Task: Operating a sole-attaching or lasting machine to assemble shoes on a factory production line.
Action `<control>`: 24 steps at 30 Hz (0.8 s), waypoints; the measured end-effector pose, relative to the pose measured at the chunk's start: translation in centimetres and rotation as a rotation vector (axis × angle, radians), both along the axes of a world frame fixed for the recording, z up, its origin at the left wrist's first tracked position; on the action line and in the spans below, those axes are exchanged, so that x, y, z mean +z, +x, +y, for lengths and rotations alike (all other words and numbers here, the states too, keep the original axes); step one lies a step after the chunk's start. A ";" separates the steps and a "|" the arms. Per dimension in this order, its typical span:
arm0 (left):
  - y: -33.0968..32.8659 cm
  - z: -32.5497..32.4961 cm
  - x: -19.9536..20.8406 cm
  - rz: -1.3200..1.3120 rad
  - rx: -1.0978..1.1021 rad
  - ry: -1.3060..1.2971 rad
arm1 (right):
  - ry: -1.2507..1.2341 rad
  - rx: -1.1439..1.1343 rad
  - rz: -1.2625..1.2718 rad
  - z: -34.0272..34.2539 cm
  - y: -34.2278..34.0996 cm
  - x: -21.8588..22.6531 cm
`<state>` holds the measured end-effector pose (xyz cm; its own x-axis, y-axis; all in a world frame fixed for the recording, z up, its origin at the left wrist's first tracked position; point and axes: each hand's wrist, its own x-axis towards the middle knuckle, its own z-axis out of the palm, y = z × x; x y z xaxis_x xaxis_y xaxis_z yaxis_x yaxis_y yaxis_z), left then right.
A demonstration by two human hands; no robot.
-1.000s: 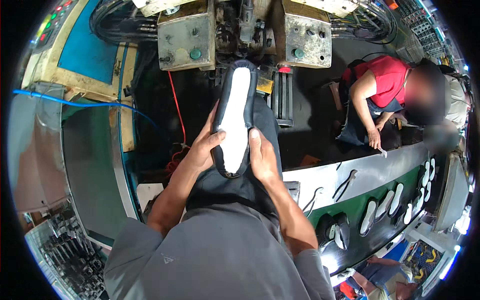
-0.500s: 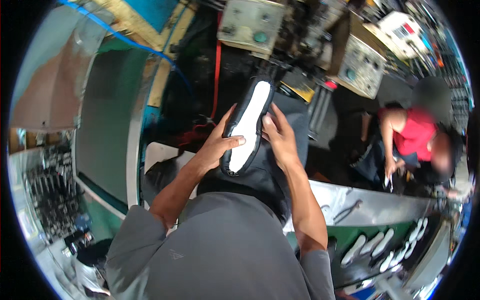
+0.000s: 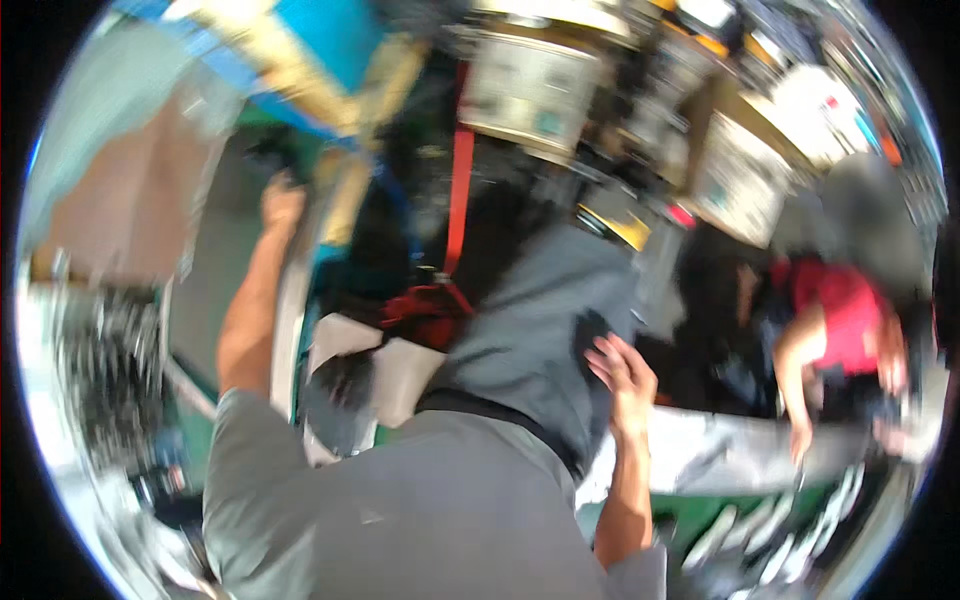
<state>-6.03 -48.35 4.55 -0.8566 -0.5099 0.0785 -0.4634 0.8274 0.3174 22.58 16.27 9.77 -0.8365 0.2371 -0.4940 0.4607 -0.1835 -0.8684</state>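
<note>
My left arm reaches out to the far left, over a dark green belt-like surface (image 3: pixel 222 260). At its end my left hand (image 3: pixel 283 203) is smeared by motion. A small dark thing (image 3: pixel 268 152) shows just past the fingertips, too blurred to name; whether the hand grips it is unclear. My right hand (image 3: pixel 626 378) hovers beside my right thigh in dark trousers (image 3: pixel 540 310). Its fingers are loosely stretched and apart, holding nothing. The black shoe upper with the white sole face cannot be clearly made out.
Control boxes (image 3: pixel 528 92) stand ahead on machinery, with a red strap (image 3: pixel 462 190) hanging down. A person in a red top (image 3: pixel 840 315) works at the right beside a metal bench (image 3: pixel 700 450). Several pale shoe-shaped pieces (image 3: pixel 760 530) lie below the bench.
Both hands have parted from the black shoe upper they held over my lap. The left hand has swung far left over the green surface; the right has moved right and nearer. The view has shifted.
</note>
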 end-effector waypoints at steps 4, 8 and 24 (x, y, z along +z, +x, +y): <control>-3.4 -4.8 -1.2 -0.033 -0.352 0.599 | 0.114 -0.004 0.058 1.4 2.0 -1.3; -0.6 22.8 -6.3 -0.176 -0.523 1.292 | 0.666 -0.267 -0.164 7.5 15.0 -7.0; 10.5 46.2 0.2 -0.530 -0.890 1.170 | 0.928 -0.577 -0.624 12.5 51.5 -13.6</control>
<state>4.49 -2.11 4.76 -0.7050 0.5975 -0.3821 -0.2410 0.3049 0.9214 74.08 28.78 -3.87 -0.1803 0.9591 -0.2182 0.8946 0.0677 -0.4417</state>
